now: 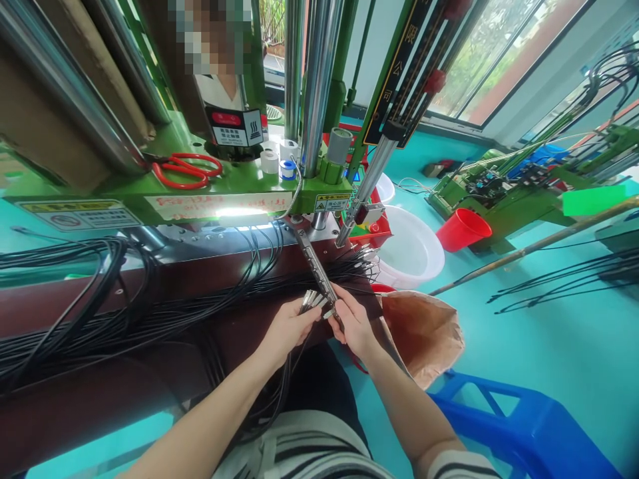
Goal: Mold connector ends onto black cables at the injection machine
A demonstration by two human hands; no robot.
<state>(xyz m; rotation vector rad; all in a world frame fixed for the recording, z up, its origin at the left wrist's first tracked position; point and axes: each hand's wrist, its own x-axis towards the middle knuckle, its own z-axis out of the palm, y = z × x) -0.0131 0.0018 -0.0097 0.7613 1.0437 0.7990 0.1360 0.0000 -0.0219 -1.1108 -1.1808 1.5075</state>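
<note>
Left hand (pixel 288 327) gripping a fan of metal-tipped cable ends (pixel 312 299) just below the slotted metal bar (pixel 315 269); right hand (pixel 353 324) pinching one tip against the bar's lower end. Risking tips slipping out of the fan, black cables (pixel 150 313) left of the bar tangling, fingers nearing the green press (pixel 224 193) above

light: I see bright daylight from windows (pixel 499 60), upper right
glare: hot strip under green machine (pixel 239 183)
edges: strong fisheye bend

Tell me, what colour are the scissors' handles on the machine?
Red; the scissors lie on the green machine ledge, head view.
</note>
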